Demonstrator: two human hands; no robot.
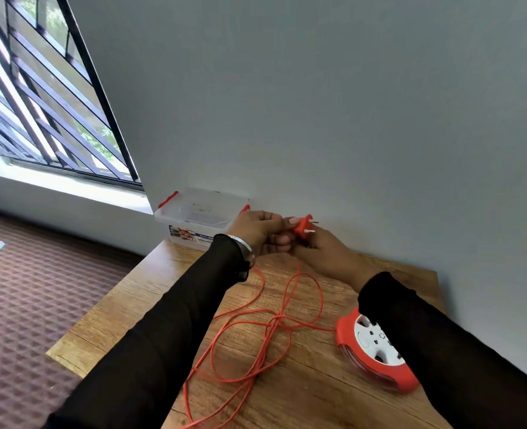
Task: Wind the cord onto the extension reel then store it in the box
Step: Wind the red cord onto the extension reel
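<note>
orange cord [250,345]: loose tangled loops across the near and middle worktop [126,323], one strand running right to the reel, another rising to the plug. worktop: wood-grain, set against a grey wall [318,103]. extension reel [376,351]: orange rim, white hub, lying flat at the right side, partly hidden under the right sleeve [441,345]. plug [304,226]: orange, two pins pointing right, held above the far edge of the worktop. left hand [257,232]: grip closed, fingers curled round the plug; bracelet at the wrist. right hand [327,252]: touching the cord just below the plug; whether it grips cannot be told. box [194,218]: clear plastic, red latches, open, at the far left corner, just left of the left hand. barred window [48,103]: far left.
</note>
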